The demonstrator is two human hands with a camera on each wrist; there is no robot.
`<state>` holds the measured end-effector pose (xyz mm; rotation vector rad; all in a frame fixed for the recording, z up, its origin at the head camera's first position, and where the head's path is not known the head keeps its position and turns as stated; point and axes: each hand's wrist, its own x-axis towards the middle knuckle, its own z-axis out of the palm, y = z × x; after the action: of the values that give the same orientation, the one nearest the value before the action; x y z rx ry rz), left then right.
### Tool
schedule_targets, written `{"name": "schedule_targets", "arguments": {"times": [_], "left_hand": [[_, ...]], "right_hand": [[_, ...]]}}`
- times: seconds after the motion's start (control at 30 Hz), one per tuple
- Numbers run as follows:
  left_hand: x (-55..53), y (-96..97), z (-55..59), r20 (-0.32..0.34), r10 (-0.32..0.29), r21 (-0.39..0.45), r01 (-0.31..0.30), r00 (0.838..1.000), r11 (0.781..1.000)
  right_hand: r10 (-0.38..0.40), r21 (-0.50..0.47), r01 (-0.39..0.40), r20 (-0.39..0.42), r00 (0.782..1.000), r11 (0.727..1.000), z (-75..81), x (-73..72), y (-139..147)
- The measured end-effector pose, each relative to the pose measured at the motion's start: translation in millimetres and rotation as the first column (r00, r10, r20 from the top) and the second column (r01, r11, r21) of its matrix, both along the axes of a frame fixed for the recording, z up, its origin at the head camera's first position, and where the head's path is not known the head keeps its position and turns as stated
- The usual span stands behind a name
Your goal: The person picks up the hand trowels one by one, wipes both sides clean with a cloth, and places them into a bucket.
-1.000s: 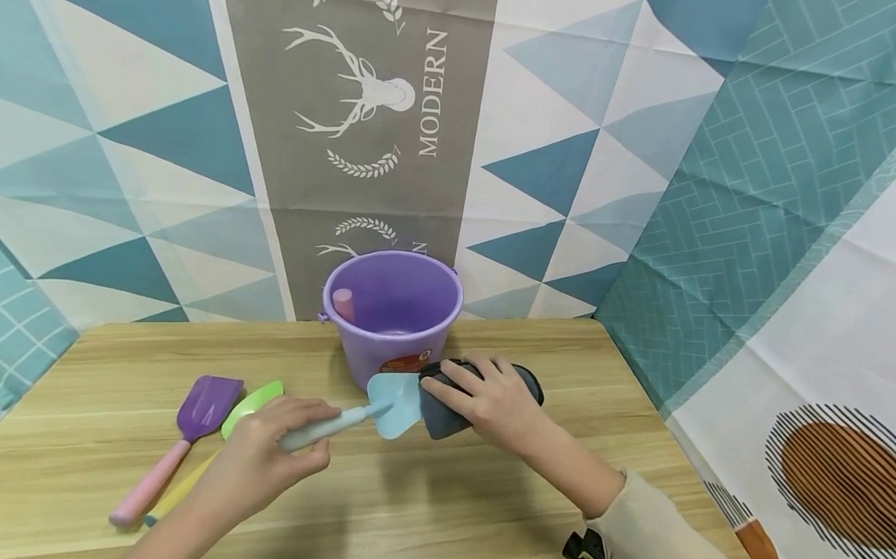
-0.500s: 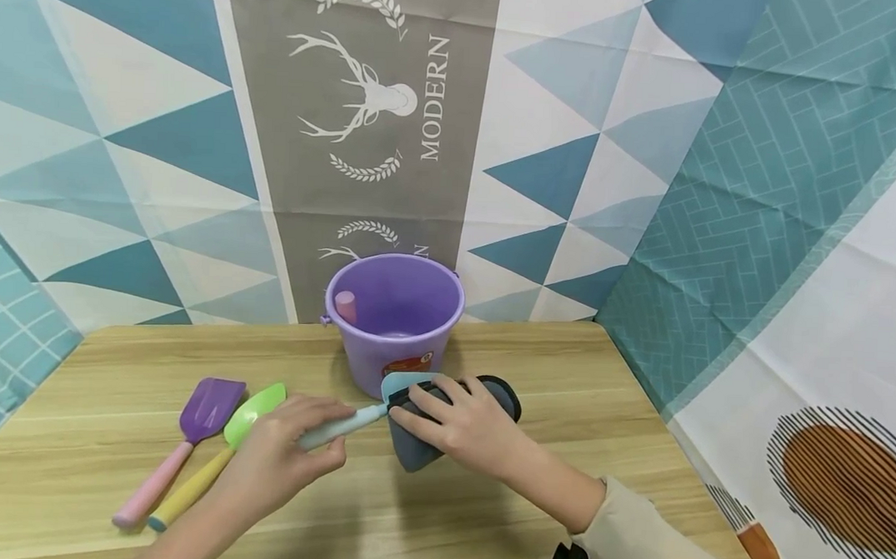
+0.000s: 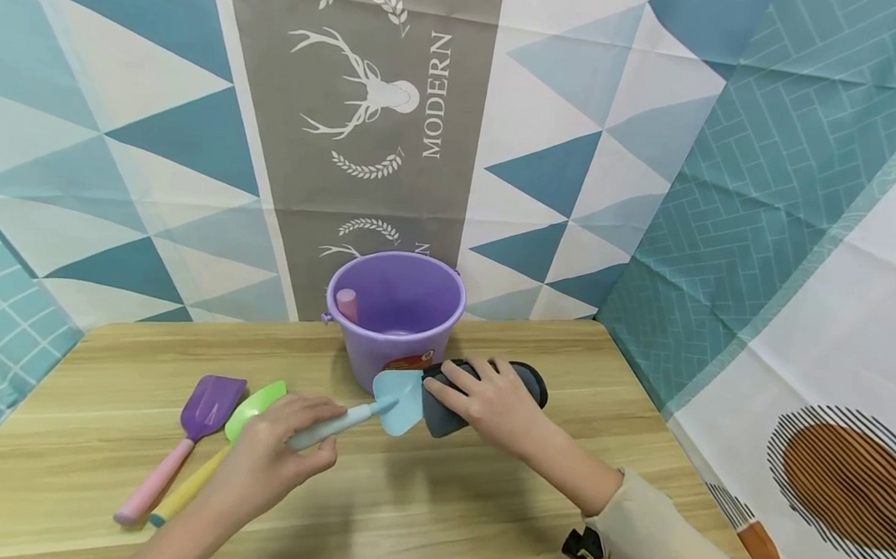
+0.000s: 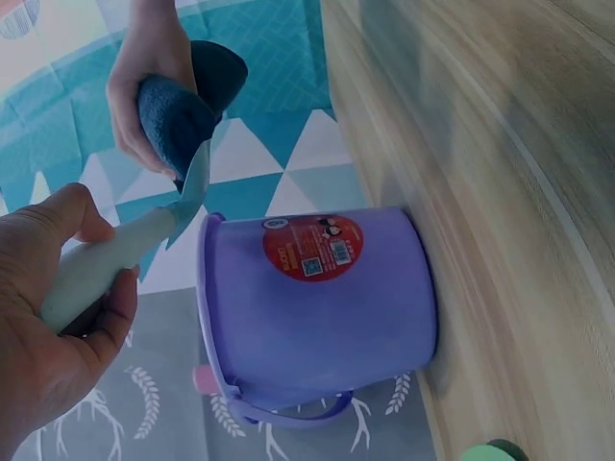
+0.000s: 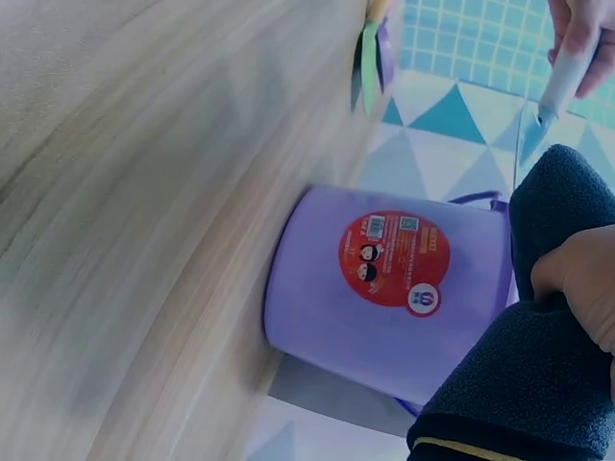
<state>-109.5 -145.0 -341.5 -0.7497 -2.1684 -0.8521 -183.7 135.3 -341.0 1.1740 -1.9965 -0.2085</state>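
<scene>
My left hand (image 3: 279, 443) grips the pale handle of a light blue toy shovel (image 3: 400, 401), its blade held up off the table. A dark blue-grey cloth (image 3: 442, 417) with a black edge is bunched in my right hand (image 3: 498, 403), next to the blade's right edge. In the right wrist view the cloth (image 5: 538, 375) looks thick and fluffy, pinched in the middle. Just behind both hands stands a purple bucket (image 3: 362, 351) with a red sticker. A pink handle (image 3: 347, 303) sticks up inside it.
Left on the wooden table (image 3: 558, 501) lie a purple shovel (image 3: 212, 404) with a pink handle and a green scoop (image 3: 255, 406) with a yellow handle, partly behind my left forearm. A patterned cloth backdrop (image 3: 560, 109) rises behind the table.
Half a second ago the cloth covered much of the blade, further left. My right hand has since moved right with the cloth, baring the blade. My left hand shifted slightly left with the shovel.
</scene>
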Motion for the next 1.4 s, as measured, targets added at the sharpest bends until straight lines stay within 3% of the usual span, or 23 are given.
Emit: {"name": "schedule_targets", "arguments": {"times": [0.13, 0.33, 0.47, 0.73, 0.97, 1.2, 1.4], "left_hand": [[-0.3, -0.3, 1.1, 0.0, 0.018, -0.005, -0.018, 1.0, 1.0], [-0.1, 6.6, 4.8, 0.09, 0.094, -0.034, -0.091, 0.991, 0.995], [-1.7, 12.0, 5.0, 0.115, 0.098, -0.042, -0.094, 0.989, 0.995], [-2.6, 12.6, 3.0, 0.054, 0.072, -0.038, -0.07, 0.996, 0.997], [-2.6, 8.1, -0.6, -0.026, 0.012, -0.031, -0.013, 1.0, 0.999], [-2.2, 2.5, -4.9, -0.024, -0.02, -0.01, 0.019, 1.0, 1.0], [-0.2, -0.5, -3.6, -0.009, 0.018, 0.017, -0.017, 1.0, 1.0]], "right_hand": [[0.043, -0.039, -0.042, 0.01, 0.999, 0.998, 1.7, 3.2, -2], [0.166, -0.048, -0.167, -0.039, 0.985, 0.985, 2.9, 14.1, -16], [0.187, -0.024, -0.188, -0.061, 0.981, 0.982, 4.0, 19.0, -22], [0.145, 0.003, -0.145, -0.016, 0.989, 0.989, 2.5, 21.1, -20], [0.054, 0.045, -0.057, 0.047, 0.997, 0.997, 2.4, 17.6, -12], [-0.035, 0.038, 0.034, 0.031, 0.999, 0.999, 4.5, 9.7, 1], [-0.04, -0.01, 0.04, 0.0, 0.999, 0.999, 6.6, 6.5, 5]]}}
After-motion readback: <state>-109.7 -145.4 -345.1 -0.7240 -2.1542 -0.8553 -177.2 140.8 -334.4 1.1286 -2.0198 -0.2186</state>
